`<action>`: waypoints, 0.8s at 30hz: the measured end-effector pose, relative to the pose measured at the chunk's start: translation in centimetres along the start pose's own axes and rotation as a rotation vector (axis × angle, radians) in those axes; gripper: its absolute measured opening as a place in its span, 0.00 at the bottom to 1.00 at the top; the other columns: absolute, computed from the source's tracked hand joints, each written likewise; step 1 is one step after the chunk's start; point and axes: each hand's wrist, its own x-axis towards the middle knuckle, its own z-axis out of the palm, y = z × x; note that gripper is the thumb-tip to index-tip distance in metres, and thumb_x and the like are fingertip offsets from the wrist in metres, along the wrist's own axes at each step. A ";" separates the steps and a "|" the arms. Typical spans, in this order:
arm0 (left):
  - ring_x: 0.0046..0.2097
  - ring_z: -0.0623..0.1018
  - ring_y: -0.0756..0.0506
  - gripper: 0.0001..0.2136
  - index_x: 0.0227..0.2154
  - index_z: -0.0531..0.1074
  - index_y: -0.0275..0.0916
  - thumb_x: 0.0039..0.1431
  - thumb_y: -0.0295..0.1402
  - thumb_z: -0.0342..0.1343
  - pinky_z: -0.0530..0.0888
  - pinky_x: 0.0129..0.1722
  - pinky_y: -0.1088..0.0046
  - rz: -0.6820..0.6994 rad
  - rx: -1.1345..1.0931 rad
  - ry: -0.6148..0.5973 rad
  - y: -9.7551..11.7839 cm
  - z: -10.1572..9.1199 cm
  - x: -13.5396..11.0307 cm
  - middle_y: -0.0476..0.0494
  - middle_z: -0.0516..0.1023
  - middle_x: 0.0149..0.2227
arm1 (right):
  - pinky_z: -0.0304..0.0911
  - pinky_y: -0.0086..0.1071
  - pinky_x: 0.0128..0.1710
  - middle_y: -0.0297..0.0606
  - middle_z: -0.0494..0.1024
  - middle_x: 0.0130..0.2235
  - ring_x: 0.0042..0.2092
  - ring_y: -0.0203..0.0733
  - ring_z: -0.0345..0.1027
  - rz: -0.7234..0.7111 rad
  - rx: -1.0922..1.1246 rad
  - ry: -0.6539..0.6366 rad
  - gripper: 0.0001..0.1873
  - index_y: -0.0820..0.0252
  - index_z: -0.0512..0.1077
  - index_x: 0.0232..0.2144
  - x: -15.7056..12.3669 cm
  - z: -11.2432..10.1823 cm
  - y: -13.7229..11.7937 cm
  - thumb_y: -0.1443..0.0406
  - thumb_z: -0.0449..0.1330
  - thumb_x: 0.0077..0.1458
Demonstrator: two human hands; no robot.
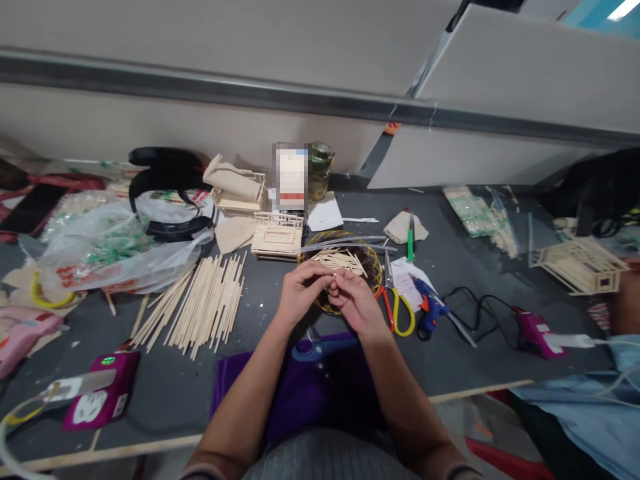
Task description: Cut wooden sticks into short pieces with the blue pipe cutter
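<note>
My left hand and my right hand meet fingertip to fingertip over a yellow-rimmed basket. Both are closed in a pinch around something tiny and pale that I cannot make out. Short wooden sticks lie in the basket under the fingers. A small stick-built model stands just behind my left hand. Beside my right hand are red-and-yellow scissors and a blue glue gun. Below the hands, a blue-handled tool rests on purple cloth.
Long wooden sticks are spread to the left, near a plastic bag and black headphones. Magenta power banks lie at left and right. A green-handled cutter lies behind. Another person's blue garment shows at right.
</note>
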 end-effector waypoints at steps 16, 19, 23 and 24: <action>0.26 0.73 0.53 0.09 0.26 0.76 0.36 0.45 0.35 0.68 0.70 0.28 0.78 -0.319 -0.314 0.170 0.7 -0.2 0.1 0.46 0.79 0.27 | 0.67 0.36 0.40 0.40 0.77 0.36 0.38 0.43 0.69 -0.499 -1.227 -0.194 0.09 0.60 0.74 0.37 -7.7 -1.4 0.5 0.61 0.57 0.61; 0.25 0.73 0.54 0.09 0.25 0.76 0.36 0.43 0.33 0.69 0.70 0.27 0.79 -0.305 -0.324 0.228 0.8 -0.5 0.5 0.48 0.78 0.25 | 0.61 0.50 0.53 0.54 0.71 0.55 0.55 0.57 0.64 -0.540 -1.710 -0.273 0.30 0.64 0.67 0.55 -10.7 -2.8 1.3 0.53 0.63 0.55; 0.26 0.74 0.53 0.09 0.27 0.78 0.36 0.42 0.32 0.70 0.70 0.27 0.79 -0.322 -0.328 0.272 0.8 -0.9 0.4 0.48 0.79 0.26 | 0.57 0.55 0.56 0.62 0.63 0.62 0.62 0.66 0.55 -0.423 -2.013 -0.257 0.55 0.71 0.59 0.62 -12.5 -3.8 3.1 0.45 0.69 0.41; 0.26 0.74 0.53 0.10 0.28 0.78 0.36 0.42 0.32 0.70 0.70 0.28 0.79 -0.330 -0.331 0.279 0.7 -1.1 0.2 0.47 0.79 0.27 | 0.56 0.55 0.56 0.62 0.63 0.62 0.62 0.66 0.55 -0.395 -2.043 -0.243 0.56 0.71 0.58 0.62 -12.6 -3.8 3.5 0.45 0.70 0.40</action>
